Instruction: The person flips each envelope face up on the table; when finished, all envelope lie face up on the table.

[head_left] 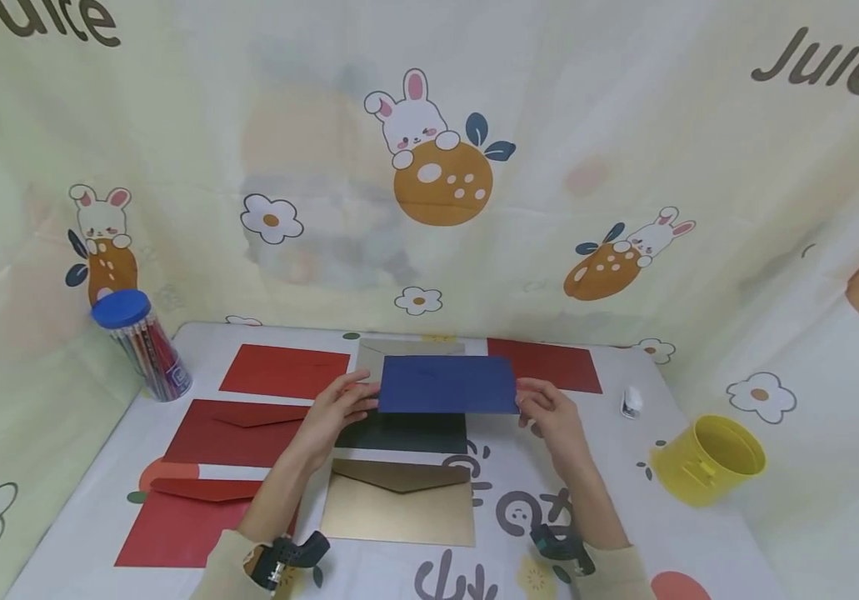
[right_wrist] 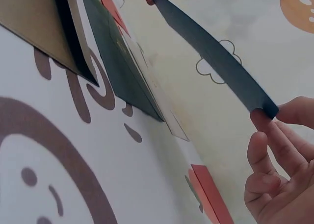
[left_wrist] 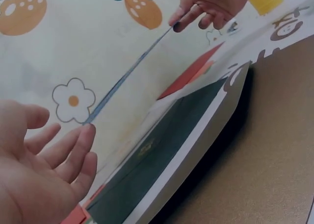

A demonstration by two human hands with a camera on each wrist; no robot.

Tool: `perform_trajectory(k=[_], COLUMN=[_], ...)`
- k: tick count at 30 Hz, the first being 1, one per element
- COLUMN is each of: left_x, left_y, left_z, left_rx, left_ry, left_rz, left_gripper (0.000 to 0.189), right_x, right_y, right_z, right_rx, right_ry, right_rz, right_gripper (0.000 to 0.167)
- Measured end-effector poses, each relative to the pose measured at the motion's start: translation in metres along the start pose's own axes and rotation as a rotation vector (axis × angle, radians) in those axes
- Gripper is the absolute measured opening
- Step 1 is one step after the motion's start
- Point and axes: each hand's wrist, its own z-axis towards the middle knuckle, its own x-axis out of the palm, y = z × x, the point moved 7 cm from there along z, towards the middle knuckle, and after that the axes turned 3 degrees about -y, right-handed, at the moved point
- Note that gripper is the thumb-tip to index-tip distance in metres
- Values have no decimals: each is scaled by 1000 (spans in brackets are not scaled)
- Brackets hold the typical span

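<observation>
A blue envelope [head_left: 447,385] is held up off the table between both hands, slightly bowed in the right wrist view. My right hand [head_left: 549,414] pinches its right end between thumb and fingers [right_wrist: 262,121]. At the left end, my left hand [head_left: 337,414] touches the edge with a fingertip [left_wrist: 87,131]; its fingers are loosely extended and the thumb stands apart. Beneath the blue envelope lies a dark green envelope [head_left: 407,435], partly hidden. Nearer me lies a gold envelope [head_left: 399,512] with its flap raised in the left wrist view.
Red envelopes lie at left, [head_left: 282,371] being the farthest red envelope, and another red envelope [head_left: 556,367] at back right. Behind the blue one is a grey envelope [head_left: 369,354]. A pencil jar [head_left: 147,350], white small object [head_left: 631,403] and yellow cup [head_left: 691,467] stand at the sides.
</observation>
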Motion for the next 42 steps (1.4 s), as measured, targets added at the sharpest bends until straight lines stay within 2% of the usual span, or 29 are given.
perform_trajectory(k=[7, 14, 18, 23, 31, 37, 42], left_x=[8, 25, 37, 60, 110, 142, 157], left_y=[1, 3, 10, 20, 29, 32, 34], left_z=[-2, -7, -6, -6, -9, -3, 1], left_rx=[15, 1, -13, -39, -90, -129, -149], left_ry=[8, 88, 132, 186, 277, 332, 373], left_rz=[106, 104, 90, 68, -28, -59, -80], left_gripper=[44, 47, 48, 47, 56, 60, 61], right_x=[-9, -23, -33, -52, -89, -115, -129], right_y=[-7, -11, -17, -24, -39, -51, -62], right_z=[1, -3, -4, -4, -9, -13, -16], right_rx=[15, -20, 0, 36, 110, 130, 160], right_ry=[12, -61, -112, -158, -191, -202, -183], right_rz=[-64, -133, -193, -320, -498, -545, -563], right_gripper=[42, 35, 31, 32, 36, 37, 37])
